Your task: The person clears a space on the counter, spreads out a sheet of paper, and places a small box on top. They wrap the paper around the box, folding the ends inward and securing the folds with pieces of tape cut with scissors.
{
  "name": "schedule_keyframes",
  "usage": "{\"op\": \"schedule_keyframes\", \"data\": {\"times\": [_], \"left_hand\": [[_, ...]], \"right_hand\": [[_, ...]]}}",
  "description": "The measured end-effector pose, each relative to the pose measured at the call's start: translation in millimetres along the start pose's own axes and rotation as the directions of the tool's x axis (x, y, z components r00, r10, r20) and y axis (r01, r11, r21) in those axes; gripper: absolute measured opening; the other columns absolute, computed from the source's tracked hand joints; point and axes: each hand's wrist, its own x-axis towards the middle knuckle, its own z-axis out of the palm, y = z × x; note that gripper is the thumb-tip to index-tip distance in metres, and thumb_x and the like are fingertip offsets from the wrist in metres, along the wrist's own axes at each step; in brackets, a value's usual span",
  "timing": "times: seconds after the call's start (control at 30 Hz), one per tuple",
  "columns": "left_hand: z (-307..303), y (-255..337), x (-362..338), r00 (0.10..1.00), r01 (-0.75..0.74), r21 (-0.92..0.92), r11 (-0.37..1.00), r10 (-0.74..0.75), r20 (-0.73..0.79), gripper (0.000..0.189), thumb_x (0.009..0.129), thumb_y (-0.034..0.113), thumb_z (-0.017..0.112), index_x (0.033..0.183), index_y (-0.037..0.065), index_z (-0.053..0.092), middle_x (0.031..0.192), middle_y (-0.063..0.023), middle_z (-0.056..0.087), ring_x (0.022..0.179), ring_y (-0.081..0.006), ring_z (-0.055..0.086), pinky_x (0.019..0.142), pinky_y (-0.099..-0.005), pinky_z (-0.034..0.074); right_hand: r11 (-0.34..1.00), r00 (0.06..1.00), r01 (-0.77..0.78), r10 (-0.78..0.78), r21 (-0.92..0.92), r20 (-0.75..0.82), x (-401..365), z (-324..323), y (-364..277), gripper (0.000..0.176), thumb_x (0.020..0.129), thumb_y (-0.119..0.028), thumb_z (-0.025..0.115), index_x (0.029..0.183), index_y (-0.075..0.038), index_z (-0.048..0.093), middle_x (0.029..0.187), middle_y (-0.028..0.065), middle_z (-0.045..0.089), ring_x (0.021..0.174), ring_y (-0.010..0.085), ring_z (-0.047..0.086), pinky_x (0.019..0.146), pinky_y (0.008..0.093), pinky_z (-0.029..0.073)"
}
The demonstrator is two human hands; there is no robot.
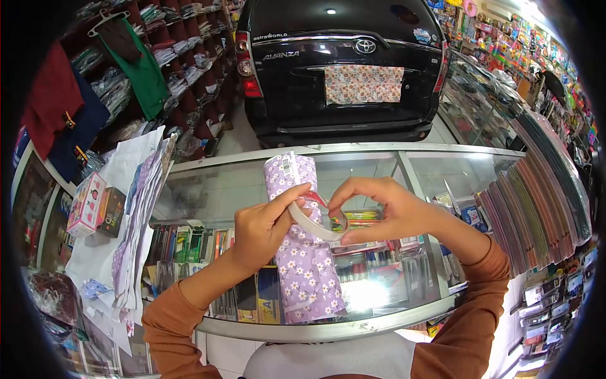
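A roll of clear tape [314,228] is held up over the counter between my two hands. My left hand [262,224] pinches its left side, near a small red piece [311,197] by the fingertips. The thumb and curved fingers of my right hand [388,208] close on the roll's right edge. Beneath the hands, a long parcel wrapped in purple floral paper [309,278] lies lengthwise on the glass counter [233,170]. A barcode label [287,166] shows at its far end. Part of the parcel is hidden behind my left hand and the tape.
Paper sheets [129,208] are stacked at the left, with a pink box [87,201] and a dark box [112,211] on them. Upright folders [524,202] stand at the right. Beyond the counter is a black car [344,50]; shelves of packed goods line both sides.
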Motion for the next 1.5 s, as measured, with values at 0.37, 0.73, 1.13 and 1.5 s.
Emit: {"op": "schedule_keyframes", "data": {"times": [0.37,0.73,1.13,1.5], "left_hand": [[2.6,1.7,-1.8,0.997,0.051,-0.059,0.997,-0.054,-0.054,0.039,0.087,0.003,0.062,0.126,0.005,0.059,0.080,-0.0129,0.071,0.071,-0.0174,0.071,0.059,-0.0264,0.053],[0.2,-0.5,-0.4,0.998,-0.050,0.006,0.999,0.050,-0.023,0.029,0.091,0.005,0.057,0.119,0.005,0.061,0.074,-0.0118,0.069,0.065,-0.0219,0.069,0.055,-0.0296,0.051],[-3.3,3.2,1.9,0.997,-0.082,0.112,0.990,0.081,0.012,0.034,0.084,0.002,0.060,0.117,0.007,0.063,0.066,-0.0104,0.066,0.058,-0.0224,0.066,0.052,-0.0310,0.049],[-7.1,11.6,3.6,0.997,-0.039,0.126,0.991,0.031,0.071,0.027,0.088,0.004,0.058,0.114,0.002,0.064,0.070,-0.0139,0.064,0.059,-0.0232,0.064,0.055,-0.0300,0.047]], "right_hand": [[0.997,0.998,-0.066,0.066,-0.024,-0.002,-2.6,10.8,-8.9,0.013,0.087,-0.007,0.064,0.098,0.001,0.062,0.090,0.0118,0.066,0.082,0.0222,0.064,0.075,0.0333,0.050],[0.978,1.000,-0.010,0.009,-0.210,-0.005,-3.5,10.3,-21.5,0.039,0.080,-0.005,0.068,0.117,-0.001,0.056,0.098,0.0116,0.063,0.088,0.0246,0.065,0.079,0.0336,0.050],[0.900,0.995,0.073,-0.095,-0.429,-0.030,-7.8,22.3,-34.7,0.044,0.084,-0.014,0.069,0.124,-0.004,0.053,0.093,0.0164,0.063,0.079,0.0341,0.063,0.071,0.0391,0.053],[0.815,0.961,0.201,-0.272,-0.543,-0.053,-9.1,19.3,-32.2,0.037,0.080,-0.004,0.071,0.116,-0.001,0.060,0.082,0.0122,0.061,0.066,0.0253,0.062,0.059,0.0348,0.049]]}}
